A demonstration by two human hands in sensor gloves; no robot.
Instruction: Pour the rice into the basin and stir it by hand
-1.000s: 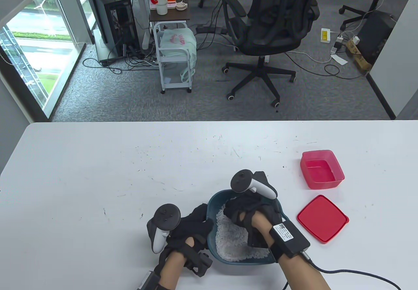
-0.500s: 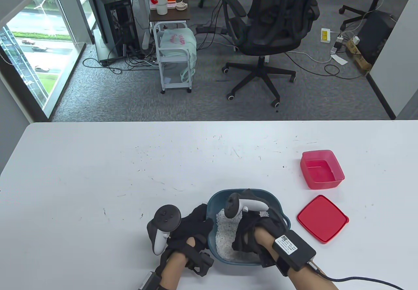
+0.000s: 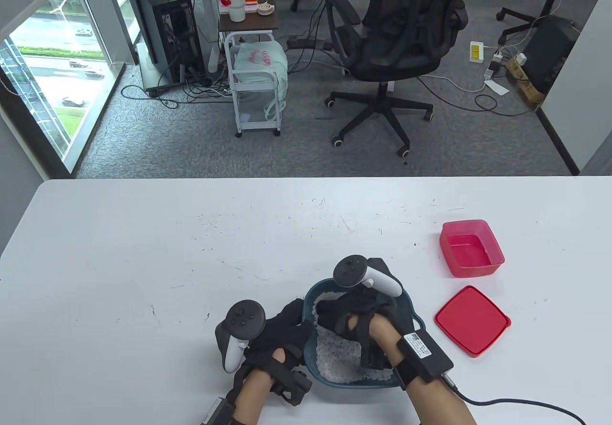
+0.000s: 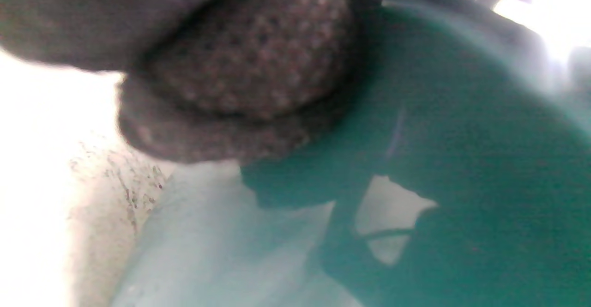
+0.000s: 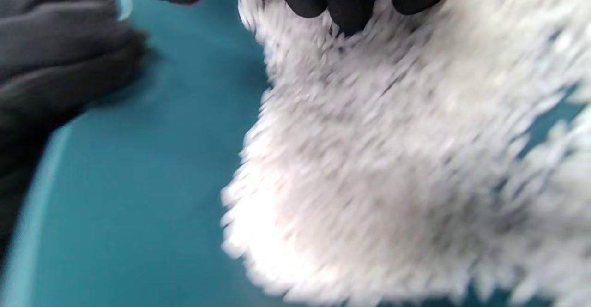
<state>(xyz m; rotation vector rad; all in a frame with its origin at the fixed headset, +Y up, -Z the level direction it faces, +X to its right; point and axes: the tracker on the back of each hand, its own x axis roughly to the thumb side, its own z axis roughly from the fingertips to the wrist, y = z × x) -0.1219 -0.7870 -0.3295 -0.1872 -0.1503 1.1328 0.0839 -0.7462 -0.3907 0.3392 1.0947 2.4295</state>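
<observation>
A teal basin [image 3: 354, 383] sits near the table's front edge with white rice [image 3: 339, 358] in it. My left hand [image 3: 282, 329] grips the basin's left rim, its fingers [image 4: 249, 57] curled against the teal wall [image 4: 461, 136]. My right hand [image 3: 351, 317] is inside the basin, palm down, with the tracker above it. Its fingertips [image 5: 341, 2] dig into the rice [image 5: 392, 159], which is blurred by motion. Bare teal floor [image 5: 138, 182] shows left of the rice, and the left hand's fingers [image 5: 60, 67] lie over the rim there.
A red container [image 3: 471, 248] stands open to the right of the basin, and its red lid [image 3: 472, 321] lies flat just in front of it. A cable [image 3: 516, 403] trails from my right wrist toward the table's front right.
My right hand swept through the rice: far side of the basin, back toward me, now forward and left again. The rice has shifted. The left hand kept its hold.
</observation>
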